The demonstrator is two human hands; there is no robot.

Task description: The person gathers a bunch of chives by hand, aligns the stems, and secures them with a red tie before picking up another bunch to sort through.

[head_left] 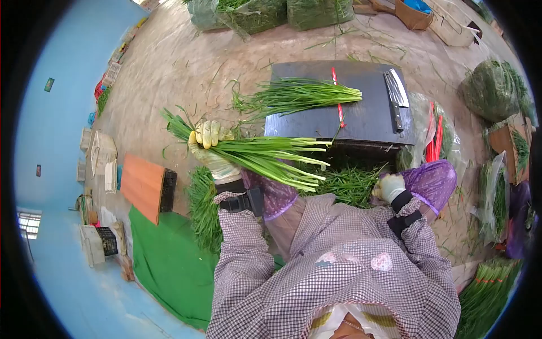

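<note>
My left hand (210,138), in a pale work glove, is wrapped round a bunch of garlic chives (271,158), leafy ends to the left and pale stalks fanned to the right. My gloved right hand (389,187) rests by my right knee, fingers curled in; whatever they hold, if anything, is hidden. Between my knees lies a heap of loose green leaves (350,186). Ahead, a second chive bunch (307,95) lies across a red tie strip (340,110) on a dark board (367,127). A knife (395,96) with a black handle lies at the board's right side.
Red strips (435,135) lie in a plastic bag right of the board. Bagged greens (319,12) stand at the back, another bag (490,90) at right. An orange board (141,186) leans on a black crate at left, near a green sheet (164,260). Loose leaves litter the floor.
</note>
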